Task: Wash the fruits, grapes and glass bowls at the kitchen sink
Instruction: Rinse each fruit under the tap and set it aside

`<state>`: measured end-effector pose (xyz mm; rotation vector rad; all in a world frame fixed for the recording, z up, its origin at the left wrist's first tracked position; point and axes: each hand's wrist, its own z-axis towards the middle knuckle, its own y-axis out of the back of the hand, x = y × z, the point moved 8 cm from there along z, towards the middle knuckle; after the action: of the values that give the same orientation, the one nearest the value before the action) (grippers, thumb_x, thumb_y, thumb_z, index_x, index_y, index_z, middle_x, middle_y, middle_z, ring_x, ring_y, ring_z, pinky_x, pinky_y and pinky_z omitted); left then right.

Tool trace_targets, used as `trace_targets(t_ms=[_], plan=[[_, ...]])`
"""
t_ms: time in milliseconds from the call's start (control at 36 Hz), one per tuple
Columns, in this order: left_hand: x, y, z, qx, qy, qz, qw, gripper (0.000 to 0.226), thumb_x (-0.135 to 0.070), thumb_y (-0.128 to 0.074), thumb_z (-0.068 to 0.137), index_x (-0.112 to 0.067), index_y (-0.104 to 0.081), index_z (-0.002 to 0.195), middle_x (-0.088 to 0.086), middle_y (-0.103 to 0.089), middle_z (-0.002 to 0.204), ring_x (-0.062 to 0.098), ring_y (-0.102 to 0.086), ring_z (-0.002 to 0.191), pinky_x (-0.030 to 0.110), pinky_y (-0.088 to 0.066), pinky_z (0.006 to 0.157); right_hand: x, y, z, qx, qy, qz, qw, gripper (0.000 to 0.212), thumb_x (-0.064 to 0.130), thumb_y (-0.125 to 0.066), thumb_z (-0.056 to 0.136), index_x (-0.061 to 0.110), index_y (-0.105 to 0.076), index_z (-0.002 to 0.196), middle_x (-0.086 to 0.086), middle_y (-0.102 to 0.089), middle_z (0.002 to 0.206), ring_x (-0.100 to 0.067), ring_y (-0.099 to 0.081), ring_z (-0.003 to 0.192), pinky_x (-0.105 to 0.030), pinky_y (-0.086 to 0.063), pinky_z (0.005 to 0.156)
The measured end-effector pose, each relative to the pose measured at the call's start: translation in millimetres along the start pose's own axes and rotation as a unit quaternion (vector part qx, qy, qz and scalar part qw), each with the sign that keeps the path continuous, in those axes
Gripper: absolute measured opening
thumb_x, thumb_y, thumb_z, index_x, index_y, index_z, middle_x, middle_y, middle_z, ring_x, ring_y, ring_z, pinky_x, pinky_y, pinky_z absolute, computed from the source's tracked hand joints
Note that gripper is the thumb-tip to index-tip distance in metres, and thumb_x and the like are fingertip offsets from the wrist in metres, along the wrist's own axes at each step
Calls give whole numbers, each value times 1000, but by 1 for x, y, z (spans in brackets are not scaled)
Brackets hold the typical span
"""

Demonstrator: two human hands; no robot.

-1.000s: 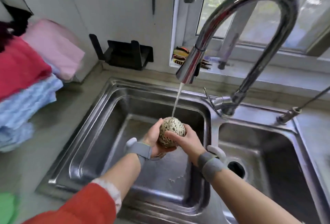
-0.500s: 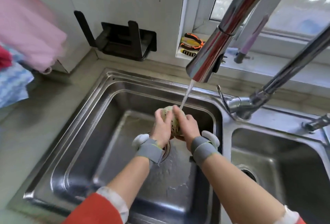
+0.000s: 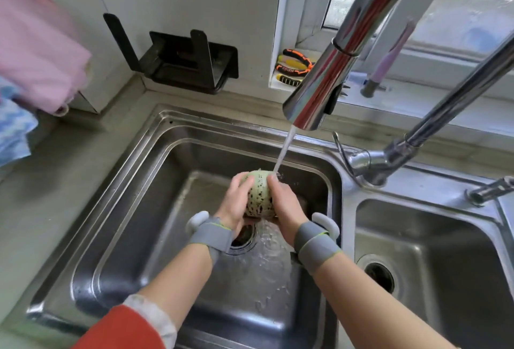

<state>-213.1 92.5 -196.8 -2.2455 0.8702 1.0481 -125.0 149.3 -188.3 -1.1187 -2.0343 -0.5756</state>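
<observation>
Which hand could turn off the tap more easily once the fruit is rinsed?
Probably the right hand: it holds the fruit on the side nearer the tap lever.

A double stainless-steel sink [image 3: 155, 154] is set into the grey counter [image 3: 55, 195]. A black rack [image 3: 183, 62] is stood on the counter at the back wall, and folded pink and blue cloths [image 3: 33, 51] are seen at its left end.

Pale green black-speckled round fruit [image 3: 257, 195] under running water, above left sink basin [image 3: 133, 209]
</observation>
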Motion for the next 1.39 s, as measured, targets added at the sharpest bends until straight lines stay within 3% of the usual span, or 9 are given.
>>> trace_targets(t_ms=[250, 361, 611, 806, 889, 1056, 1167, 1250, 1389], plan=[[17, 5, -7, 7, 202, -57, 978, 65, -66, -36, 86, -12, -70, 102, 18, -70, 103, 32, -65, 95, 44, -54, 81, 21, 5, -34, 49, 131, -92, 986, 47, 29, -69, 85, 11, -37, 115, 0, -55, 103, -6, -57, 92, -26, -54, 80], [11, 2, -12, -60, 162, -43, 984, 74, -68, -51, 62, -13, -68, 108, 19, -66, 112, 37, -65, 99, 55, -55, 76, 26, 5, -25, 30, 133, -141, 981, 50, 48, -63, 85, 20, -39, 119, -4, -58, 112, -17, -59, 100, -41, -50, 93], [-41, -10, -28, -175, -136, 236, 946, 40, -46, -46, 94, -9, -60, 88, 7, -65, 88, 26, -58, 89, 26, -38, 74, 15, 13, 4, -6, -85, 27, 996, 41, 50, -49, 84, 15, -66, 99, -12, -68, 105, -29, -65, 97, -44, -52, 94], [2, -2, -17, -75, 184, -59, 978, 51, -58, -35, 90, -18, -65, 100, 15, -67, 106, 32, -63, 96, 46, -55, 68, 34, -3, -30, 51, 249, -211, 944, 62, 47, -64, 80, 21, -40, 131, -5, -49, 121, -18, -47, 114, -34, -40, 100], [-4, -2, -13, -113, 111, 10, 987, 55, -60, -37, 86, -16, -64, 106, 13, -65, 110, 32, -62, 98, 47, -56, 74, 37, 12, -34, -1, 247, -172, 954, 48, 48, -63, 85, 24, -47, 124, 3, -58, 109, -15, -55, 102, -27, -44, 87], [-43, -19, -29, -164, -192, 328, 910, 34, -44, -40, 98, -16, -60, 98, 11, -61, 101, 25, -52, 96, 21, -27, 71, -1, 13, 5, 16, -95, 82, 992, 65, 63, -54, 72, 13, -63, 113, -11, -68, 109, -29, -65, 97, -44, -52, 92], [-17, 9, -11, -146, 0, 103, 984, 46, -49, -36, 96, -13, -64, 106, 12, -66, 107, 28, -59, 100, 34, -48, 87, 26, 3, -5, 5, 98, -89, 991, 39, 44, -47, 94, 14, -54, 118, -10, -60, 118, -27, -57, 109, -41, -46, 99], [8, -1, -17, -41, 191, -50, 979, 50, -56, -35, 93, -16, -63, 108, 16, -66, 100, 31, -63, 87, 46, -55, 66, 31, -1, -20, 3, 226, -176, 958, 39, 41, -54, 92, 17, -50, 123, -8, -56, 118, -22, -54, 109, -37, -43, 97], [-25, 2, -9, -121, -8, 112, 986, 47, -52, -38, 93, -13, -62, 107, 9, -63, 109, 26, -59, 98, 34, -48, 90, 33, 14, -13, -27, 173, -28, 984, 25, 35, -58, 91, 18, -61, 109, -3, -65, 102, -18, -60, 95, -37, -49, 87]])
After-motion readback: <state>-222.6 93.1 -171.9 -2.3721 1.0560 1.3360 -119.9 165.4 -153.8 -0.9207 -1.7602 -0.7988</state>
